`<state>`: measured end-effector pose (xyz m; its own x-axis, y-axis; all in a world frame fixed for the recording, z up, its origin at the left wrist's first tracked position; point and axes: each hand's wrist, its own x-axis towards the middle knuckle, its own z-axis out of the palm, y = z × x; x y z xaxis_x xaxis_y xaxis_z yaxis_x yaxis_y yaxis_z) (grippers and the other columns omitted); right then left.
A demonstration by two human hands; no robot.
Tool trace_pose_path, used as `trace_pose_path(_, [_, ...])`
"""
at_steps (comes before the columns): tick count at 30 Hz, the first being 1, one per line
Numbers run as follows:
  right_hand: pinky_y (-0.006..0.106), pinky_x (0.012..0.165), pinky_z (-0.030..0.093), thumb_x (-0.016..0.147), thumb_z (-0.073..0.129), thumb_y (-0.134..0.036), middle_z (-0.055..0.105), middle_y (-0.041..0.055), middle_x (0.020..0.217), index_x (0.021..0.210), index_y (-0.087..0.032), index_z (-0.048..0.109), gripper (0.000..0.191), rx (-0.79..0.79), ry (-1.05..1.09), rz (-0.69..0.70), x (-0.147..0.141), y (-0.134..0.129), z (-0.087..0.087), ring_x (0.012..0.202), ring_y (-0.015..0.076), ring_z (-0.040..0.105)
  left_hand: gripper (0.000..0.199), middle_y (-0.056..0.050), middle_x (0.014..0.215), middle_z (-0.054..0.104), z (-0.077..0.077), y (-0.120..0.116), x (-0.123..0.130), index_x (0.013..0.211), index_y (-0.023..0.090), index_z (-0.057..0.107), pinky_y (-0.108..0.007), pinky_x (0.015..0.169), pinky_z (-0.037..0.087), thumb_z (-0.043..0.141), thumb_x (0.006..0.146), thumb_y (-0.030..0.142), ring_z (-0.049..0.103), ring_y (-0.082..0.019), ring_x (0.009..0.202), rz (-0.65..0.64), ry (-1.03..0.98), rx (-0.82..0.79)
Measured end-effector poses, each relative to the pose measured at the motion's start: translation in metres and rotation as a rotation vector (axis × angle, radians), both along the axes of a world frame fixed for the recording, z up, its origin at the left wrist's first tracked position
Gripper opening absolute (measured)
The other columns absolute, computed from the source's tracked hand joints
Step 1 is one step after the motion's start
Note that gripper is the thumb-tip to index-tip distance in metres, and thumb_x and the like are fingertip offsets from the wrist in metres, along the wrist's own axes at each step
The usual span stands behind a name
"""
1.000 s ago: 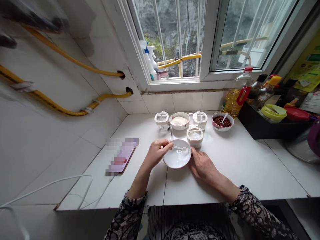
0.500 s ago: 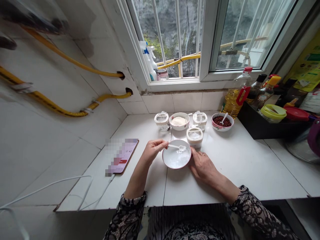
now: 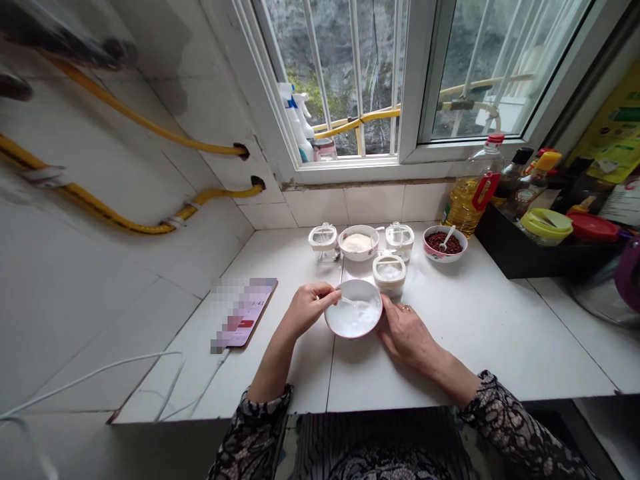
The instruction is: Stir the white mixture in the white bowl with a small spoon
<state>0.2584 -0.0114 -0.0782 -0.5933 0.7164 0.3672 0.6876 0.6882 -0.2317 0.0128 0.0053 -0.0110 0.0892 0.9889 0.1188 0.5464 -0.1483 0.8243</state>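
White bowl (image 3: 361,288), white spoon (image 3: 349,301)
The spoon slanted inside the open-topped bowl — its head amid white contents (image 3: 364,313).

phone (image 3: 250,316): partly pixelated | spoon (image 3: 350,302): handle end hidden by left hand (image 3: 311,308) | purple handle (image 3: 631,275): cut off right

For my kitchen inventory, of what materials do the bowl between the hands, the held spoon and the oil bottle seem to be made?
Bowl: smooth, softly shiny white, perhaps ceramic or melamine. Spoon: pale and slim, probably plastic; finish unclear. Oil bottle: transparent, shiny, likely plastic, though possibly glass; yellow oil shows through.
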Motion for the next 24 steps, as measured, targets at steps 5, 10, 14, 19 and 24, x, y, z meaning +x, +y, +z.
trace_pose_path(5, [0.042, 0.083, 0.053, 0.085, 0.053, -0.016, 0.065, 0.0176, 0.113, 0.152, -0.006, 0.013, 0.079, -0.014, 0.005, 0.002, 0.0005, -0.0002, 0.0011, 0.097, 0.0289, 0.060, 0.035, 0.000, 0.053, 0.061, 0.0003, -0.0007, 0.0001, 0.053, 0.018, 0.063, -0.023, 0.053, 0.037, 0.061, 0.077, 0.045, 0.051, -0.013, 0.054, 0.014, 0.023, 0.030])
trace_pose_path(10, [0.043, 0.085, 0.052, 0.084, 0.052, -0.016, 0.064, 0.0189, 0.115, 0.151, -0.004, 0.017, 0.077, -0.022, -0.009, -0.001, 0.0008, -0.0004, 0.0016, 0.097, 0.0296, 0.060, 0.035, 0.001, 0.053, 0.060, -0.0011, 0.0003, -0.0009, 0.054, 0.018, 0.064, -0.023, 0.053, 0.037, 0.061, 0.077, 0.044, 0.050, -0.013, 0.054, 0.013, 0.004, 0.043])
trace_pose_path(14, [0.044, 0.086, 0.052, 0.085, 0.052, -0.017, 0.064, 0.0193, 0.114, 0.151, -0.004, 0.016, 0.076, -0.026, -0.014, -0.003, 0.0001, 0.0000, 0.0010, 0.097, 0.0305, 0.060, 0.035, -0.001, 0.056, 0.062, -0.0003, -0.0003, 0.0026, 0.054, 0.018, 0.064, -0.024, 0.054, 0.038, 0.061, 0.076, 0.045, 0.052, -0.014, 0.056, 0.005, 0.001, 0.007])
trace_pose_path(19, [0.046, 0.086, 0.052, 0.085, 0.050, -0.016, 0.064, 0.0202, 0.115, 0.152, -0.004, 0.012, 0.078, -0.041, -0.012, 0.004, -0.0001, -0.0003, 0.0017, 0.097, 0.0314, 0.059, 0.035, -0.002, 0.060, 0.066, 0.0003, -0.0017, 0.0045, 0.055, 0.017, 0.065, -0.024, 0.056, 0.040, 0.061, 0.076, 0.045, 0.054, -0.014, 0.058, -0.003, 0.021, 0.001])
trace_pose_path(24, [0.046, 0.085, 0.052, 0.084, 0.049, -0.015, 0.065, 0.0197, 0.114, 0.152, -0.005, 0.010, 0.080, -0.039, -0.015, -0.002, -0.0005, 0.0002, 0.0010, 0.096, 0.0319, 0.060, 0.036, -0.003, 0.062, 0.066, 0.0002, -0.0028, 0.0051, 0.056, 0.017, 0.065, -0.024, 0.057, 0.040, 0.060, 0.077, 0.045, 0.054, -0.014, 0.059, -0.030, 0.000, 0.006])
